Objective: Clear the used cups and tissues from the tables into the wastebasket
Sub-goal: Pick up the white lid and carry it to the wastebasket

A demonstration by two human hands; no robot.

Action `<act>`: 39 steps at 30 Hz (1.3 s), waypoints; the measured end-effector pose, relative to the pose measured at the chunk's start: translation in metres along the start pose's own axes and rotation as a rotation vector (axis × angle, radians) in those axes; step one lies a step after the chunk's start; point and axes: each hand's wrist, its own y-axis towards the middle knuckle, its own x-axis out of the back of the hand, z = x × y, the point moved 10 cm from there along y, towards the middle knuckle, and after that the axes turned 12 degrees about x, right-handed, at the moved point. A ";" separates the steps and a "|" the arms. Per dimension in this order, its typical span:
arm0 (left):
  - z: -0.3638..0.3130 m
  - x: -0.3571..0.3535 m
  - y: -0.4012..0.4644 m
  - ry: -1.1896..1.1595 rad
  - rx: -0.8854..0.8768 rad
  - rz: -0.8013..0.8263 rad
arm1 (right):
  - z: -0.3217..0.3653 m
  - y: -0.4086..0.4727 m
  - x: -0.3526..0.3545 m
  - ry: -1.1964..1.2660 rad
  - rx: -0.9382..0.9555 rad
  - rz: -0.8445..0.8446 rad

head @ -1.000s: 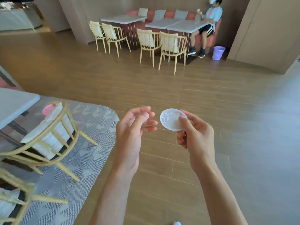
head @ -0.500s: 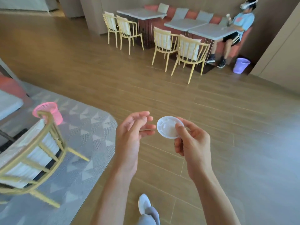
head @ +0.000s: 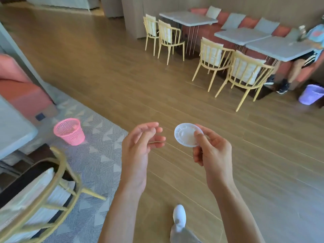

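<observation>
Pinched in the right hand (head: 212, 151) grip, a white plastic cup (head: 187, 135) is being held bottom-outward at the fingertips; the left hand (head: 138, 146) is being held released.

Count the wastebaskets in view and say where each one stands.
2. A pink wastebasket on the patterned rug at left; a purple wastebasket on the wooden floor at far right. Others may be hidden.

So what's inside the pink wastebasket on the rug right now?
Through the open top of the pink wastebasket only its own mesh wall shows, with no cup or tissue visible. Its bottom is hidden behind the near rim, so it could hold something low down.
</observation>
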 end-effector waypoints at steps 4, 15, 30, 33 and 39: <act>-0.012 0.015 0.087 -0.019 -0.016 -0.085 | -0.028 0.086 -0.061 0.016 -0.017 0.083; -0.122 0.073 0.315 -0.061 -0.175 -0.415 | -0.045 0.337 -0.264 0.063 -0.029 0.341; -0.179 0.157 0.643 -0.147 -0.116 -0.563 | -0.106 0.572 -0.541 0.034 -0.074 0.586; -0.215 0.170 0.708 -0.147 -0.141 -0.566 | -0.102 0.632 -0.592 0.054 -0.058 0.586; -0.241 0.210 0.804 -0.130 -0.119 -0.693 | -0.132 0.716 -0.690 0.063 -0.114 0.630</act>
